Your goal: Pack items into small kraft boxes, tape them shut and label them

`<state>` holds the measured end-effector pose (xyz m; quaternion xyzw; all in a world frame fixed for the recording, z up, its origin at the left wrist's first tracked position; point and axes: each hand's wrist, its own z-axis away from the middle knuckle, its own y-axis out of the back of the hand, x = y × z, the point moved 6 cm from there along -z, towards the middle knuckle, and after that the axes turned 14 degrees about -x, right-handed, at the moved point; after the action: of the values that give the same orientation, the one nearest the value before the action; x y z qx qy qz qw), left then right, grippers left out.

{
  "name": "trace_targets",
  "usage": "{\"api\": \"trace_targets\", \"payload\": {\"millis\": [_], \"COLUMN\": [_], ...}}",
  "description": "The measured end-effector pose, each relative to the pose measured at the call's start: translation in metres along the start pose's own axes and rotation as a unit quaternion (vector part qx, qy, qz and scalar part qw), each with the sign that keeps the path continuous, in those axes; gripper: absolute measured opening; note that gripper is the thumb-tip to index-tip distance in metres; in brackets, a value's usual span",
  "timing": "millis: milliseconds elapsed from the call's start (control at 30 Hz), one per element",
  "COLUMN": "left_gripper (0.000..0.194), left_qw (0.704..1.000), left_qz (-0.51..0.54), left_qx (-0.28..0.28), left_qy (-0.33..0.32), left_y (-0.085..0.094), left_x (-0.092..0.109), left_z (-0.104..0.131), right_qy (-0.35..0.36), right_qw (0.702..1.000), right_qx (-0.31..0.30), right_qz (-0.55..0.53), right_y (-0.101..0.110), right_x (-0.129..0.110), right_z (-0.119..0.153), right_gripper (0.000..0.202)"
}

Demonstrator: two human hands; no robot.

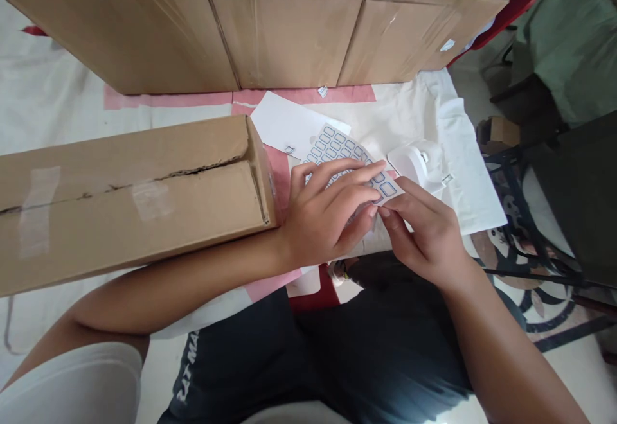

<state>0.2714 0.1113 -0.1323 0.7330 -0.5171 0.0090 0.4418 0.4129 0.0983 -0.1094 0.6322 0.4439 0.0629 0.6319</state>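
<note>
A white sheet of blue-bordered stickers [332, 144] lies slantwise under my left hand [325, 212]. Its fingers stretch across the sheet, with thumb and fingertips gripping near the lower right corner. At that same corner, my right hand [429, 231] pinches the edge between thumb and fingers. The two thumbs almost meet there. My left hand covers the middle of the sheet. Behind it lies a plain white paper sheet [289, 122]. A white tape-dispenser-like object [417, 164] sits just beyond my right hand.
A long taped cardboard box [193, 180] lies beside my left forearm. Stacked cardboard boxes [294, 38] line the table's far side. The white and pink tablecloth [482, 199] ends at the right. A dark chair [573, 205] stands past that edge.
</note>
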Motion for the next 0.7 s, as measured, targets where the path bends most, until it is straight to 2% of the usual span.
{"api": "trace_targets", "payload": {"millis": [333, 700], "left_gripper": [0.01, 0.01], "left_qw": [0.993, 0.987], "left_qz": [0.111, 0.152], "left_qx": [-0.028, -0.025], "left_qy": [0.035, 0.05], "left_y": [0.0, -0.002], "left_x": [-0.007, -0.011], "left_z": [-0.002, -0.002], "right_qy": [0.012, -0.036], "right_qw": [1.0, 0.999], "right_qx": [0.023, 0.039], "right_qz": [0.001, -0.002], "right_y": [0.001, 0.002], "right_x": [-0.001, 0.005], "right_z": [-0.003, -0.002], "right_gripper": [0.013, 0.013]}}
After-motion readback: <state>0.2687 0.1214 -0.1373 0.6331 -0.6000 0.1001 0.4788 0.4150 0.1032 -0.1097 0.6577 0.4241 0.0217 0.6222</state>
